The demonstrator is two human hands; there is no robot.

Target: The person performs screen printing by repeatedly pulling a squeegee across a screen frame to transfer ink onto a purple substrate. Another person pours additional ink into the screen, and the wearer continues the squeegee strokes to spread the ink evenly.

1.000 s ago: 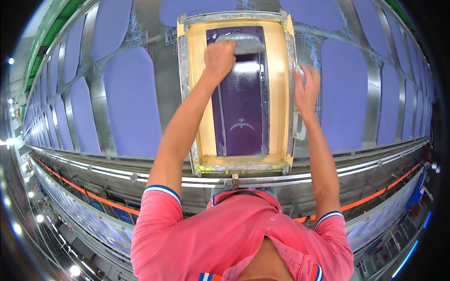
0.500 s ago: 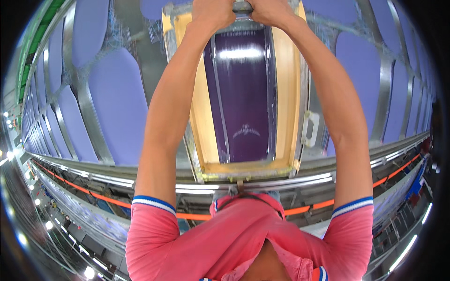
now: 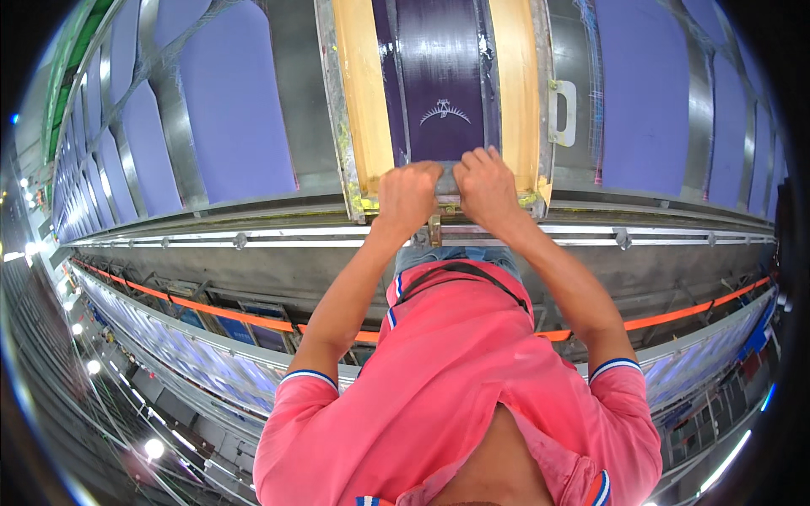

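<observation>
A screen-printing frame [image 3: 339,101] lies on the long table in front of me, its mesh bordered in yellow. The dark purple mesh window [image 3: 443,143] runs down its middle, with a pale arc-shaped design showing in it. At the frame's near end, my left hand [image 3: 409,196] and my right hand [image 3: 489,185] are closed side by side on a grey squeegee [image 3: 447,179]. My fingers wrap over its top and hide most of it.
Lavender fabric panels [image 3: 232,101] lie in rows on the grey metal table [image 3: 304,93], left and right of the frame. A white handle [image 3: 567,112] sticks out from the frame's right side. A metal rail [image 3: 295,243] follows the table's near edge, and an orange strip [image 3: 228,316] runs below.
Both hands have come from the frame's far end to its near end with the squeegee, and my elbows are now bent. The view has shifted too, and the pale design shows more clearly.
</observation>
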